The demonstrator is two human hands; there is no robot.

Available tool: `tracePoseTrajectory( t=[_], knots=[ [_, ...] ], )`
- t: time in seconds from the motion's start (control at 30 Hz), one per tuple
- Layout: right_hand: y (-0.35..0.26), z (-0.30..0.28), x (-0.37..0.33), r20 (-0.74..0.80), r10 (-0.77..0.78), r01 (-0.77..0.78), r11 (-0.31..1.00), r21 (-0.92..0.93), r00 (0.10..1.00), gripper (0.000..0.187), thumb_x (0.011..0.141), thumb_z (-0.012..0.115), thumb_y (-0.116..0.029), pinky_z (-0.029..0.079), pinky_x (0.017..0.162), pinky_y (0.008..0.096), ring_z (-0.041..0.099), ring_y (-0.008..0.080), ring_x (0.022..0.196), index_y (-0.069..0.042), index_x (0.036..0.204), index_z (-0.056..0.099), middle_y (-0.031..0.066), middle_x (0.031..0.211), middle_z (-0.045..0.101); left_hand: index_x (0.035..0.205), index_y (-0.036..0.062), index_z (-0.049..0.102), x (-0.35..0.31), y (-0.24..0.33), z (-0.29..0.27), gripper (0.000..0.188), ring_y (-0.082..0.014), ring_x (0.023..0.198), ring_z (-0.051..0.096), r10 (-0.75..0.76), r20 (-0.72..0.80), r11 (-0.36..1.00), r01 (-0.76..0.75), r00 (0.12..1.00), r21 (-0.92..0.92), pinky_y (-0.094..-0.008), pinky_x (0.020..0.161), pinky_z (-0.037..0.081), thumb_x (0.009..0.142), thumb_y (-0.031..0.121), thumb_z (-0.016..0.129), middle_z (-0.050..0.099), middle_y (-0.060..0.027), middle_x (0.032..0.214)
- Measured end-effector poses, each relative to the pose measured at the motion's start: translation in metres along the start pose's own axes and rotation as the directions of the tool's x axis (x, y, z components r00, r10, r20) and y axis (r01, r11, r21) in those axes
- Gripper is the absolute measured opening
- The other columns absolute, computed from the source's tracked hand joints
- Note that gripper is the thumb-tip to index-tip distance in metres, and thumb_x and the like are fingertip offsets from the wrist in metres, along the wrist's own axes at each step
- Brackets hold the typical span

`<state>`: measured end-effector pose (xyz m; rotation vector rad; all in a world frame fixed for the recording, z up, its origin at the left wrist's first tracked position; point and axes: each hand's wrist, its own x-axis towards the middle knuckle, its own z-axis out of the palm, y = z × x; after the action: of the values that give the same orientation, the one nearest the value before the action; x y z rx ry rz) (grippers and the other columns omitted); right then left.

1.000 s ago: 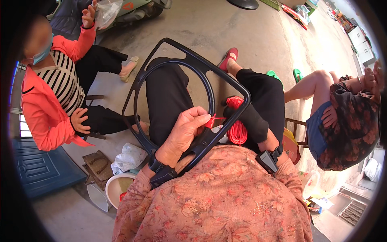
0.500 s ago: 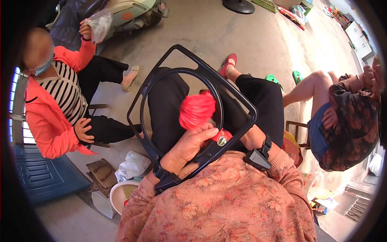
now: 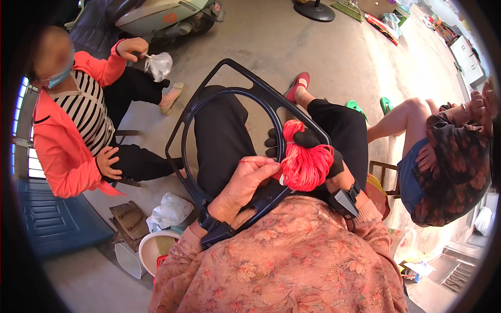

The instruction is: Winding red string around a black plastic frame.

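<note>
We see one dark blue plastic frame [image 3: 229, 88] with an oval opening, lying tilted across our lap, its far corner pointing away over our knees. Our left hand [image 3: 245, 182] is bare and rests on the near rim of the frame, thumb and forefinger pinched on one thin red strand that runs to the right. Our right hand [image 3: 308, 151], in a black glove, is closed around one bundle of bright red cord [image 3: 305, 161], holding it against the frame's right rim, just beside the left hand. Each wrist carries one small black device, two in all.

Two other people sit near us: one in an orange jacket [image 3: 57, 156] and striped top on the left, holding one small clear plastic bag [image 3: 158, 65], and one in a dark flowered dress [image 3: 451, 172] on the right. On the concrete floor at our lower left stands one white bucket [image 3: 151, 250], with one crumpled white bag [image 3: 169, 211] beside it.
</note>
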<state>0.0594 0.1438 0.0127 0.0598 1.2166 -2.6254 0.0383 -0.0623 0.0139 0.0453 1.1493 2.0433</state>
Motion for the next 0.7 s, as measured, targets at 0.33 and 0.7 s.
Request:
tracePoseTrajectory(
  t=[0.33, 0.7],
  knots=[
    [-0.053, -0.096, -0.072, -0.43, -0.273, 0.432, 0.839, 0.331, 0.86, 0.03, 0.093, 0.053, -0.031, 0.045, 0.066, 0.0299, 0.055, 0.0155, 0.069, -0.003, 0.104, 0.054, 0.0045, 0.076, 0.055, 0.09, 0.0017, 0.061, -0.002, 0.011, -0.015, 0.012, -0.0073, 0.067, 0.059, -0.045, -0.104, 0.996, 0.036, 0.994, -0.081, -0.0206, 0.065, 0.051, 0.09, 0.013, 0.059, 0.062, -0.0021, 0.079],
    [-0.061, -0.131, -0.15, -0.443, -0.272, 0.378, 0.91, 0.17, 0.854, 0.032, 0.093, 0.055, -0.029, 0.037, 0.053, 0.022, 0.047, 0.0055, 0.055, -0.001, 0.109, 0.053, -0.0043, 0.067, 0.044, 0.094, 0.0029, 0.057, 0.002, 0.008, -0.008, 0.009, -0.0083, 0.07, 0.06, 0.066, -0.087, 0.995, -0.072, 0.994, -0.072, -0.0217, 0.066, 0.052, 0.09, 0.011, 0.058, 0.062, -0.0028, 0.083]
  ],
)
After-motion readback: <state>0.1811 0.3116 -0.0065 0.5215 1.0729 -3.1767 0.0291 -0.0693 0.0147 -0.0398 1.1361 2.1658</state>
